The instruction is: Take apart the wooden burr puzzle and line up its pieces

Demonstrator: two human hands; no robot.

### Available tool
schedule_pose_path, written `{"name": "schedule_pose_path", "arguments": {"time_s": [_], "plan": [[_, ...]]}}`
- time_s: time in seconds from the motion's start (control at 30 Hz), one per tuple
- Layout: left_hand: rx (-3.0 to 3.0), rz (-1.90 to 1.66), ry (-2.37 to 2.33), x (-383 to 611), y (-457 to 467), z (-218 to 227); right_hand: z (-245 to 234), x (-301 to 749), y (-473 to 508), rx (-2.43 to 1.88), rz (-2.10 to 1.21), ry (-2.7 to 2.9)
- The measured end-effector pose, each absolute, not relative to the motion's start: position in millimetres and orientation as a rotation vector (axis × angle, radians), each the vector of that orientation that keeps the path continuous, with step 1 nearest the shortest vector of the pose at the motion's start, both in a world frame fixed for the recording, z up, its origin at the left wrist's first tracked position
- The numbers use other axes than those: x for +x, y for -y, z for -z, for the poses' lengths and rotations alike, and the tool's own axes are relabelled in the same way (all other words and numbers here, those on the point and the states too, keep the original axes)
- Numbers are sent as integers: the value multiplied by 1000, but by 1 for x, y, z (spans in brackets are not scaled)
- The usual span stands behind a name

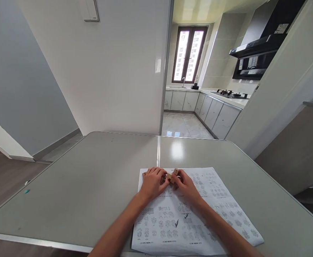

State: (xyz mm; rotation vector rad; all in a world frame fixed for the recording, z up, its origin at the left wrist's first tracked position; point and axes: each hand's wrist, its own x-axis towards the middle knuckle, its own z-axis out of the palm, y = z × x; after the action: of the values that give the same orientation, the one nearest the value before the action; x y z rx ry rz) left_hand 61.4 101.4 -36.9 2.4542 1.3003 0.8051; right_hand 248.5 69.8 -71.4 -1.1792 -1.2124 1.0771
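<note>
Small light-brown wooden blocks [169,176] are gathered between my two hands, above the top part of a large printed sheet [169,221]. My left hand [153,182] curls its fingers around the left side of these pieces, its thumb pointing toward the right hand. From the other side, my right hand [185,184] pinches a piece between thumb and fingers. One block end [175,171] sticks up beside the right fingertips. Darker small pieces show under the left fingers, partly hidden. How the blocks join cannot be made out.
Rows of small diagrams and a few black check marks cover the paper. It lies on a grey table [92,185] with a seam [158,150] across it. A small teal object [26,191] lies near the left edge. Beyond are a wall and a kitchen doorway.
</note>
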Motion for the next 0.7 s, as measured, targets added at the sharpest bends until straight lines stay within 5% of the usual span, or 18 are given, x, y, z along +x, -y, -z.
{"name": "schedule_pose_path", "arguments": {"time_s": [0.7], "plan": [[2112,-1012,-1091,59,-101,30,50,249,-63,-1036,-1102,1302]]}}
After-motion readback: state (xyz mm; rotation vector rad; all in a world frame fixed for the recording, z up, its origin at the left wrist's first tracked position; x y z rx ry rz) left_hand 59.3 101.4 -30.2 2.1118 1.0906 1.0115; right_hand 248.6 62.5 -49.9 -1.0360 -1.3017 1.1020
